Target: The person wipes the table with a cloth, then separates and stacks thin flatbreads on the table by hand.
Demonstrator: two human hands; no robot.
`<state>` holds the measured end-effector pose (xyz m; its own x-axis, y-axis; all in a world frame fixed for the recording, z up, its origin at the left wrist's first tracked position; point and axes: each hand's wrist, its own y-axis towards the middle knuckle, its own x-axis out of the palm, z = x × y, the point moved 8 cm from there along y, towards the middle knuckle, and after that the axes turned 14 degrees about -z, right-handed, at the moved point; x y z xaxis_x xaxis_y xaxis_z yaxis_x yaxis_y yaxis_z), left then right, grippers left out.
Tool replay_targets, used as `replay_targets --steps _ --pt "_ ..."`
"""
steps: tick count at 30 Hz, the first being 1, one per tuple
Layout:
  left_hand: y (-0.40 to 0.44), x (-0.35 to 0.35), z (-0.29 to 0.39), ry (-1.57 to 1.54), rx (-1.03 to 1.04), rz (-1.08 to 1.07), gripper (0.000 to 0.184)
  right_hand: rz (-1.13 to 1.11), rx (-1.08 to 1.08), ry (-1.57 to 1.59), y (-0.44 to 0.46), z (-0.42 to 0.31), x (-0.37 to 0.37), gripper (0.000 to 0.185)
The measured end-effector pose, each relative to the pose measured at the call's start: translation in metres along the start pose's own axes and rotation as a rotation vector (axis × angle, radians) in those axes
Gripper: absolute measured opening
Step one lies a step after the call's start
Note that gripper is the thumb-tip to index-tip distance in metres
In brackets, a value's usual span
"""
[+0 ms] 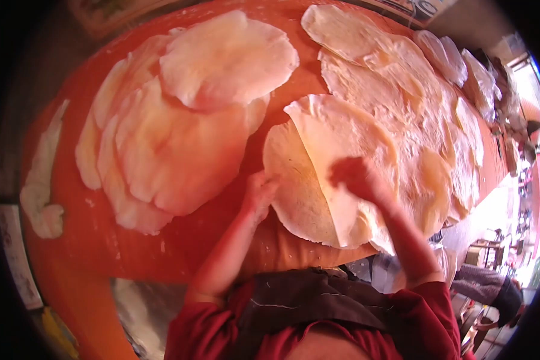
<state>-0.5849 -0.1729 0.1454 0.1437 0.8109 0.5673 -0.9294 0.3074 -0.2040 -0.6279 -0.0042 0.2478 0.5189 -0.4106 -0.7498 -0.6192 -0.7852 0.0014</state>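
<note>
Directly ahead lies a thin round flatbread (pixel 300 186) with a lengthwise ridge or folded edge across it. My left hand (pixel 261 193) is at its left rim, fingers closed and apparently pinching the edge. Over the middle of the same round, just right of the ridge, is my right hand (pixel 357 178); its fingers look curled but are dark and smeared, so contact is unclear. Beyond it to the right, overlapping browned flatbreads (pixel 396 84) spread out. On the left, smooth pale dough sheets (pixel 180 150) overlap in a loose pile, with one more round sheet (pixel 228 60) on top.
Everything rests on an orange-covered table (pixel 222 240). A narrow dough strip (pixel 45 174) lies at its left edge. Clear plastic bags (pixel 441 57) sit along the far right side. At lower right, beyond the table, another person (pixel 492 291) is visible near furniture.
</note>
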Motion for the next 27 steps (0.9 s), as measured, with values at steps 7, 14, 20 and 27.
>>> replay_targets --steps 7,14,20,27 --pt "-0.013 -0.035 -0.027 -0.115 -0.052 0.085 0.022 0.034 0.453 0.500 -0.109 0.062 -0.225 0.022" --pt "-0.019 0.000 -0.001 -0.351 -0.026 -0.115 0.048 0.202 0.552 0.093 -0.095 -0.034 -0.294 0.010" --pt "-0.024 0.057 0.042 -0.648 -0.063 -0.365 0.060 -0.228 0.405 -1.176 -0.013 -0.080 -0.045 0.020" --pt "-0.007 0.067 0.039 -0.586 -0.113 -0.296 0.049 -0.090 0.295 0.109 -0.002 -0.042 0.003 0.048"
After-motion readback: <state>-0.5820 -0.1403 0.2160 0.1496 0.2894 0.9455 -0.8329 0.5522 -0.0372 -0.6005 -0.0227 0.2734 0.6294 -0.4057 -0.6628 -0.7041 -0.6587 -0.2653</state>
